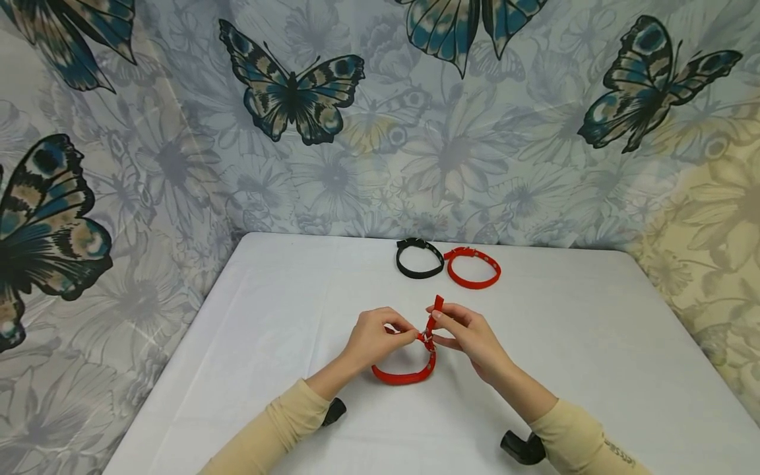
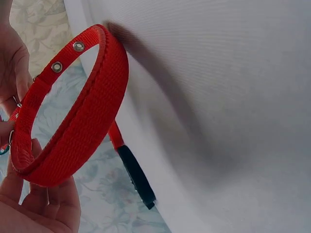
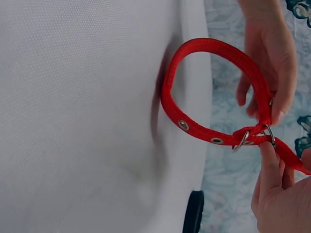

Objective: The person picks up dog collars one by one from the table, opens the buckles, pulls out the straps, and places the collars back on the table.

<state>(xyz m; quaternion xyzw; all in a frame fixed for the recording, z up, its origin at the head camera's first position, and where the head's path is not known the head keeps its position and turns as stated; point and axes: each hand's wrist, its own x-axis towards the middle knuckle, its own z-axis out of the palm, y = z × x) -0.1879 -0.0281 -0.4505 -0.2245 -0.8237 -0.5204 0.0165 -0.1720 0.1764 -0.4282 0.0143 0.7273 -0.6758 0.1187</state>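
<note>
A red pet collar (image 1: 404, 379) with metal eyelets is curved into a loop between the two hands, its far side leaning over the table. My left hand (image 1: 380, 333) pinches it at the buckle end, thumb against fingers. On the other side, my right hand (image 1: 469, 333) holds the strap's free end, which points up past the fingers. In the right wrist view the strap passes through the metal buckle (image 3: 268, 135), beside a D-ring (image 3: 240, 141); fingertips of both hands are right at this spot. The left wrist view shows the collar's wide red band (image 2: 92, 116) close up.
Farther back on the white table (image 1: 285, 297) lie a black collar (image 1: 415, 274) and a second red collar (image 1: 475, 284), both buckled into loops side by side. Behind the table hangs a butterfly-patterned cloth (image 1: 332, 178). Black devices (image 1: 522, 448) show below both sleeves.
</note>
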